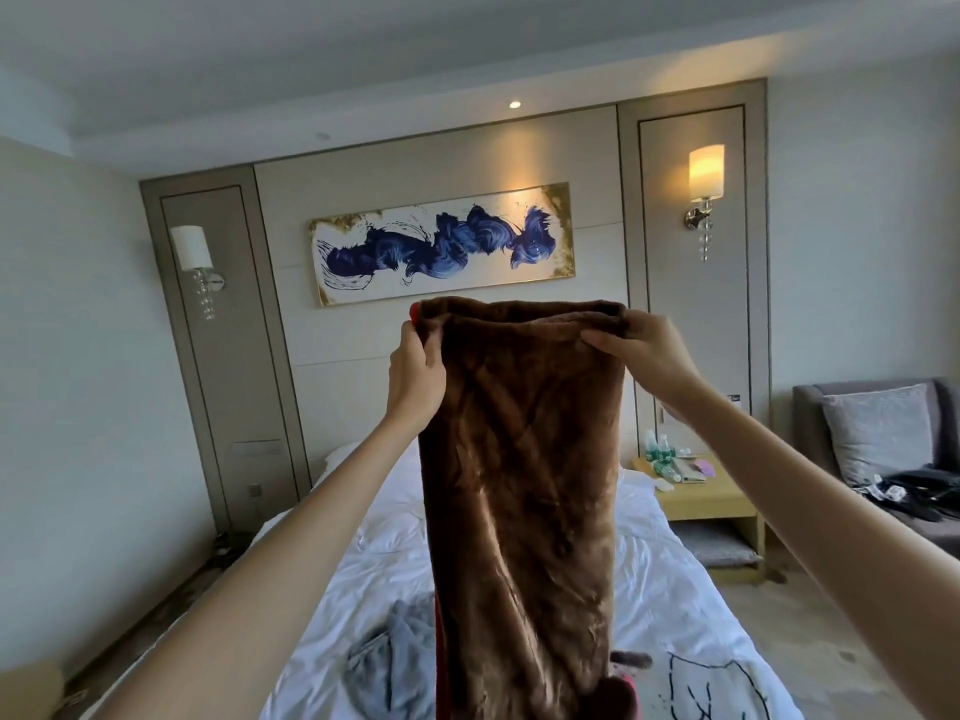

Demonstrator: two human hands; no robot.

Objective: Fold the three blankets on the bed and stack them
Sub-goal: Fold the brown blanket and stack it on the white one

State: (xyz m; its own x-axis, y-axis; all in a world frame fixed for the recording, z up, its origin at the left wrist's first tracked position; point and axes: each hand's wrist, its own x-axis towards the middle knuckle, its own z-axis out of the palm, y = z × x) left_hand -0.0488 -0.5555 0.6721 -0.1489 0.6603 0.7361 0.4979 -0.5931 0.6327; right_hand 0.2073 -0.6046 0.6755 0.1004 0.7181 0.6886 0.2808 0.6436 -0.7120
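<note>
**First blanket mid-fold, two still waiting**

The brown blanket (519,485) hangs as a narrow strip over the middle of the bed (675,589), apparently doubled lengthwise already but not yet laid down. A grey blanket (389,657) lies rumpled toward the bed's left edge and a white printed blanket (717,688) toward its right; nothing is stacked. With both arms stretched forward, the left hand (415,376) and right hand (639,350) each pinch a top corner.

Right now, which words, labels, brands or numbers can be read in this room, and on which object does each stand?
No text is readable here.
Small dark plate on the beige wall panel: too small to read.
Clear plastic bottles and open booklet on the light wooden bedside table: labels blurred.
White blanket with black line drawing: strokes, no clear letters.
Brown plush blanket: no tag shows.
</note>
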